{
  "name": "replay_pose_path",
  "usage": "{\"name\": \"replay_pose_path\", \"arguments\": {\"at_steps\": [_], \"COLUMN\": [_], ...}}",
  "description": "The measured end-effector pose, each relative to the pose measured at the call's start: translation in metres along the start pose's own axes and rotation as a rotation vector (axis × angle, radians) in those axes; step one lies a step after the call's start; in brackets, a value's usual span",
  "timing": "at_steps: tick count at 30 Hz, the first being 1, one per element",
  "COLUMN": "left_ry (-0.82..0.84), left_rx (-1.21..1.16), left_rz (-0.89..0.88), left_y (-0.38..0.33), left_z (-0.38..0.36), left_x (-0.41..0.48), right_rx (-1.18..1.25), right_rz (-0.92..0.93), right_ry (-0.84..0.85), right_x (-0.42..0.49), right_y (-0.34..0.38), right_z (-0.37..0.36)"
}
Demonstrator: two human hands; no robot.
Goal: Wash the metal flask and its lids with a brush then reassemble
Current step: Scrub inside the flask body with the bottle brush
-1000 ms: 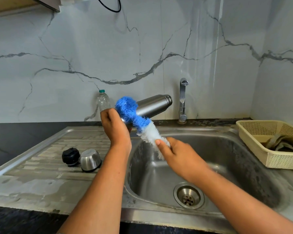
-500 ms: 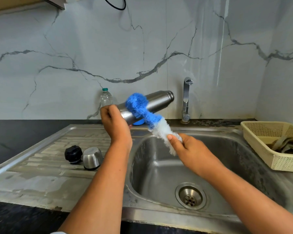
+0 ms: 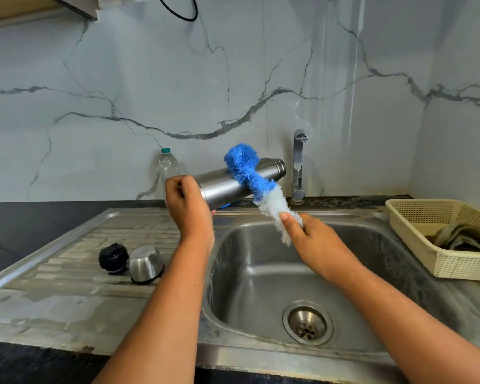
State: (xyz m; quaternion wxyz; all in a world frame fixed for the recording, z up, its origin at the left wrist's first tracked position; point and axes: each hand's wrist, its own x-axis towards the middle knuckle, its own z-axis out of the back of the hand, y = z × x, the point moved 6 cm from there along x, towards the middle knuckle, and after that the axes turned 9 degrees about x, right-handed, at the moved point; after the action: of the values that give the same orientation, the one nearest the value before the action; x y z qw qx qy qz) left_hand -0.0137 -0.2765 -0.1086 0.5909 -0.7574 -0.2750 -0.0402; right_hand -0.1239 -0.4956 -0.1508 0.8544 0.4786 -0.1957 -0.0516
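Home kitchen: stainless steel sink with ridged drainboard, chrome tap, white grey-veined marble backsplash, dark stone counter, cream perforated plastic basket.

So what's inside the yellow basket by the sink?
A crumpled grey-green cloth lies in the basket. The cloth and the basket's near wall cover the bottom, so anything underneath cannot be seen.
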Motion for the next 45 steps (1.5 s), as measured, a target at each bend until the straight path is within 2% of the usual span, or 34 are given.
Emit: {"name": "replay_pose_path", "arguments": {"at_steps": [5,10,13,18,21,26,31,36,39,45], "left_ry": [-0.073,-0.032,-0.065,0.007,-0.018,-0.052,0.066,0.207,0.301,0.447], "left_rx": [-0.036,-0.004,-0.050,-0.062,-0.091,-0.213,-0.293,-0.183,-0.050,0.076], "left_rz": [0.054,0.043,0.093,0.161,0.187,0.348,0.563,0.736,0.762,0.821], "left_y": [-0.001,0.002,0.002,0.009,0.011,0.023,0.028,0.032,0.033,0.037], "left_z": [0.018,0.008,0.019,0.008,0.007,0.024,0.010,0.003,-0.002,-0.009], "left_x": [0.013,0.006,0.016,0.011,0.010,0.022,0.005,-0.002,-0.008,-0.022], "right_rx": [-0.071,-0.028,-0.056,-0.019,-0.005,-0.041,0.252,0.287,0.297,0.281], "right_rz": [-0.041,-0.036,-0.051,-0.033,-0.029,-0.044,0.030,0.114,0.141,0.121], "right_ry": [-0.021,-0.079,-0.070,-0.125,-0.135,-0.084,-0.233,-0.324,-0.393,-0.395], "right_x": [0.002,0.010,0.005,0.015,0.015,0.007,0.004,-0.001,-0.001,0.002], "right_y": [-0.015,-0.014,-0.018,-0.017,-0.020,-0.029,-0.013,-0.011,-0.008,-0.016], "right_z": [0.019,0.023,0.028,0.030,0.032,0.039,0.036,0.041,0.053,0.060]}}
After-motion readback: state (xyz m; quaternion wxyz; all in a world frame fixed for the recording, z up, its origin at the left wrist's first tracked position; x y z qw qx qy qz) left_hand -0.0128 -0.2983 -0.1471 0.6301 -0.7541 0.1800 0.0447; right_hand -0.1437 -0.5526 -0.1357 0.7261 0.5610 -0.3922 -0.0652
